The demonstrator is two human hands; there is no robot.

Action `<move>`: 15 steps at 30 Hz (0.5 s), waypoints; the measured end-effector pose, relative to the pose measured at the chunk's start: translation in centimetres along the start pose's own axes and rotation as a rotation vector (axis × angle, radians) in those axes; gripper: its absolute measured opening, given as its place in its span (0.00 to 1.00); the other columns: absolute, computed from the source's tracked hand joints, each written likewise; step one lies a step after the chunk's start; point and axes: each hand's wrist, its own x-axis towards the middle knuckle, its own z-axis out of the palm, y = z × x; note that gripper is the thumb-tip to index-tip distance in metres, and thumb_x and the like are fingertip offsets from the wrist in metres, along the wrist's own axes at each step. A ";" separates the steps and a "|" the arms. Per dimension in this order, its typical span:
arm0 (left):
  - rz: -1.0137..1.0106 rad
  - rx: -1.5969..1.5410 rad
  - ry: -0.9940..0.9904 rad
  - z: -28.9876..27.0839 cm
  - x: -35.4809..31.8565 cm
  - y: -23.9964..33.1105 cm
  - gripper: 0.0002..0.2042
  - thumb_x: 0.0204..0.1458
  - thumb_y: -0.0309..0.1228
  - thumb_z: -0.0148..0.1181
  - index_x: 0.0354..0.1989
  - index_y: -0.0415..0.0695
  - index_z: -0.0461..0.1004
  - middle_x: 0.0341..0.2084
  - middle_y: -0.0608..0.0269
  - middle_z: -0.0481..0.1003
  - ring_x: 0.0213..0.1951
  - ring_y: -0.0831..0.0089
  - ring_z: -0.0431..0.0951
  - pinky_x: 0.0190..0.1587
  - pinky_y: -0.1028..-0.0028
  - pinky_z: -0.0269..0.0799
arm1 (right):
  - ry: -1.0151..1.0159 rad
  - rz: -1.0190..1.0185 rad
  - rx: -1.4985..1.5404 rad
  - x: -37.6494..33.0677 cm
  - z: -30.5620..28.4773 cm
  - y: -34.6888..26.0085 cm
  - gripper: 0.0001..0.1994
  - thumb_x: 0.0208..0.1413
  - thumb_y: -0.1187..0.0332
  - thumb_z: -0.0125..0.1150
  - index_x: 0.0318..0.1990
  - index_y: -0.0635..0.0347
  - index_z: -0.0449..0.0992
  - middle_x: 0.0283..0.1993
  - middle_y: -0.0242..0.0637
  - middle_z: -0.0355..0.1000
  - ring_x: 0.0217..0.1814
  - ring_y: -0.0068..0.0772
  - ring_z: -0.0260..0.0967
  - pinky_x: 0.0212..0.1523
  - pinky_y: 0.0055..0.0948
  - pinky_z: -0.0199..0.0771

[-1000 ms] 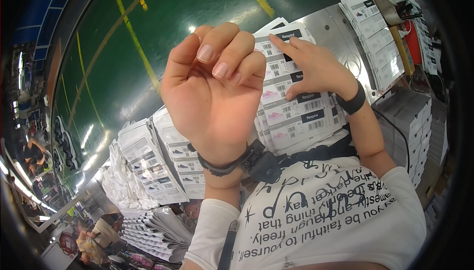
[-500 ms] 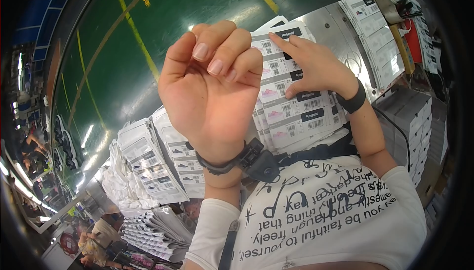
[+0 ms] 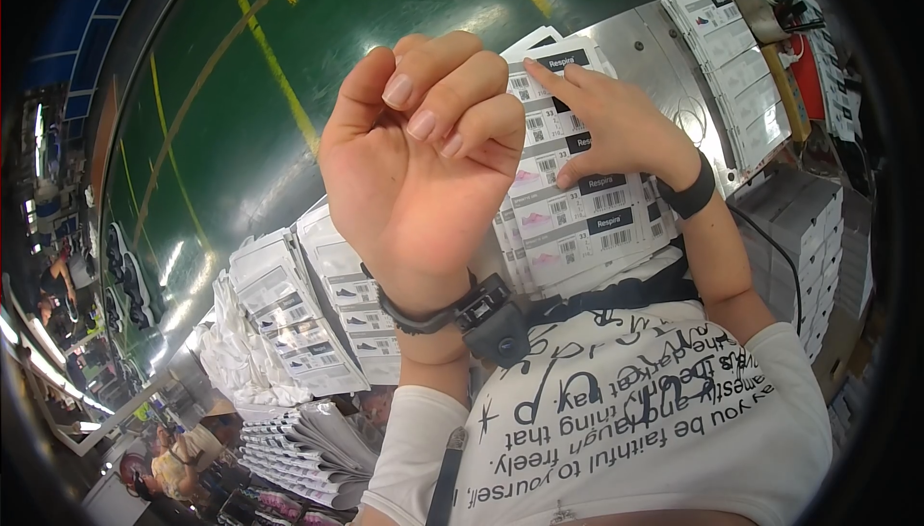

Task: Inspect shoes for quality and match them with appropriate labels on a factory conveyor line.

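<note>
R hand, fingers spread wide, gripping nothing, rested on the label sheets; they lay under & toward the wearer from it, long axis approx fore-aft. L hand, half-curled, empty, was farther from the sheets, raised to their L.

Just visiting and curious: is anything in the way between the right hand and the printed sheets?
Nothing visible: the right hand appears to rest directly on the printed sheets. The raised left hand hides some of them from this view, but does not cover the right hand.
</note>
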 end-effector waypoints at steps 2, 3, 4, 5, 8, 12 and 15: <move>-0.018 -0.018 -0.023 -0.4 0.0 0.4 0.10 0.53 0.28 0.43 0.19 0.45 0.57 0.19 0.69 0.60 0.21 0.77 0.58 0.27 0.76 0.53 | -0.008 0.003 -0.004 0.1 0.1 -0.1 0.56 0.24 0.56 0.77 0.66 0.55 0.53 0.39 0.38 0.65 0.43 0.41 0.67 0.40 0.34 0.70; -0.037 -0.036 -0.047 -0.6 0.0 0.6 0.10 0.55 0.28 0.42 0.20 0.45 0.57 0.20 0.69 0.61 0.23 0.76 0.57 0.27 0.75 0.53 | -0.014 0.008 -0.008 0.1 0.1 -0.2 0.56 0.24 0.56 0.77 0.66 0.55 0.53 0.39 0.38 0.65 0.43 0.41 0.67 0.40 0.34 0.70; -0.038 -0.034 -0.045 -0.6 0.2 0.6 0.10 0.55 0.28 0.42 0.20 0.45 0.57 0.20 0.69 0.61 0.23 0.76 0.57 0.27 0.75 0.53 | -0.016 0.013 -0.009 0.0 -0.1 -0.3 0.55 0.24 0.56 0.77 0.66 0.55 0.53 0.39 0.38 0.65 0.42 0.41 0.67 0.40 0.34 0.70; -0.037 -0.069 -0.011 -0.7 0.6 0.7 0.10 0.54 0.28 0.41 0.20 0.44 0.58 0.20 0.68 0.61 0.23 0.76 0.58 0.27 0.75 0.54 | -0.014 0.014 -0.007 0.0 -0.2 -0.3 0.55 0.24 0.56 0.77 0.66 0.55 0.53 0.39 0.38 0.65 0.42 0.41 0.67 0.40 0.34 0.70; -0.021 -0.123 0.078 -1.8 1.9 1.7 0.09 0.53 0.27 0.40 0.21 0.43 0.59 0.20 0.68 0.61 0.22 0.76 0.58 0.27 0.75 0.55 | -0.021 0.022 -0.006 -0.1 -0.2 -0.4 0.56 0.23 0.56 0.77 0.67 0.55 0.53 0.38 0.39 0.65 0.42 0.41 0.67 0.40 0.35 0.70; 0.027 -0.154 0.172 -3.2 3.5 3.2 0.08 0.52 0.26 0.40 0.21 0.43 0.60 0.18 0.68 0.61 0.21 0.76 0.58 0.25 0.75 0.55 | 0.043 0.037 -0.016 -0.7 0.1 -1.2 0.50 0.26 0.58 0.76 0.63 0.58 0.58 0.39 0.40 0.65 0.43 0.40 0.67 0.39 0.34 0.70; 0.054 -0.178 0.192 -4.5 4.9 4.7 0.08 0.52 0.26 0.40 0.21 0.43 0.60 0.17 0.68 0.61 0.20 0.76 0.59 0.25 0.76 0.55 | 0.103 0.016 -0.106 -1.6 0.1 -3.0 0.41 0.32 0.60 0.73 0.59 0.61 0.63 0.39 0.40 0.65 0.43 0.40 0.67 0.39 0.34 0.71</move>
